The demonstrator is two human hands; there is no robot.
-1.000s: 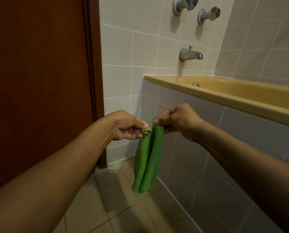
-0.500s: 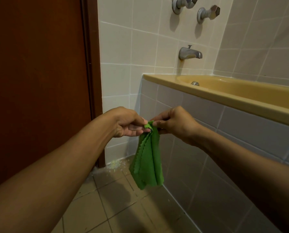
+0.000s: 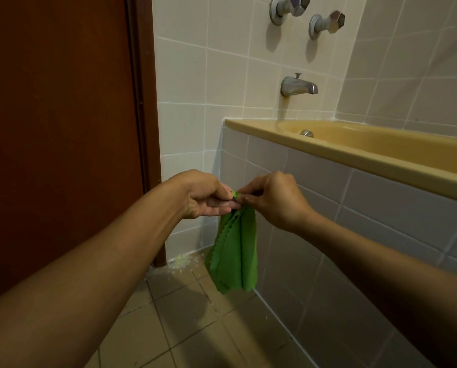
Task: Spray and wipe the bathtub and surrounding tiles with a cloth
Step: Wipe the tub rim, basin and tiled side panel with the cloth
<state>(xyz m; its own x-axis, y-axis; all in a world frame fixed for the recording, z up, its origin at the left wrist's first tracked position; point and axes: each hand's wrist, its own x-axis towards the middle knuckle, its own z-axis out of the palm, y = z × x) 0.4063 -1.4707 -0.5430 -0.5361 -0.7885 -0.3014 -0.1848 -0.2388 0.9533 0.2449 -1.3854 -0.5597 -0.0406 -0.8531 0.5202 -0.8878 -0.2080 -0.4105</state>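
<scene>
From the head camera, both my hands are out in front of me at the foot of the tub. My left hand (image 3: pixel 206 196) and my right hand (image 3: pixel 275 200) meet fingertip to fingertip, and each pinches the top edge of the green microfibre cloth (image 3: pixel 235 251) between thumb and curled fingers. Neither hand is open and neither holds anything else. The cloth hangs straight down from that shared pinch in loose doubled folds with its zigzag edge showing. It hangs in the air just in front of the grey tiled front panel (image 3: pixel 328 208) of the bathtub, above the floor tiles (image 3: pixel 195 328). I cannot tell whether it brushes the panel.

I judge that I am readying the cloth, folding it into a pad for my palm, so the wiping itself has not begun. The yellow bathtub (image 3: pixel 355 155) sits to my right and shows no foam or streaks that I can make out. No spray bottle is in view, so next I need one hand free to fetch it while the other keeps the folded cloth. After that comes wetting the rim and the wall tiles (image 3: pixel 208 75) around the chrome spout (image 3: pixel 297 86) and the two tap handles (image 3: pixel 327 23). Pale crumbs of debris (image 3: pixel 181 261) lie in the floor corner by the brown door (image 3: pixel 62 128).

I can read no brand, label or writing anywhere: the cloth, the taps and the tub are all unmarked from here
</scene>
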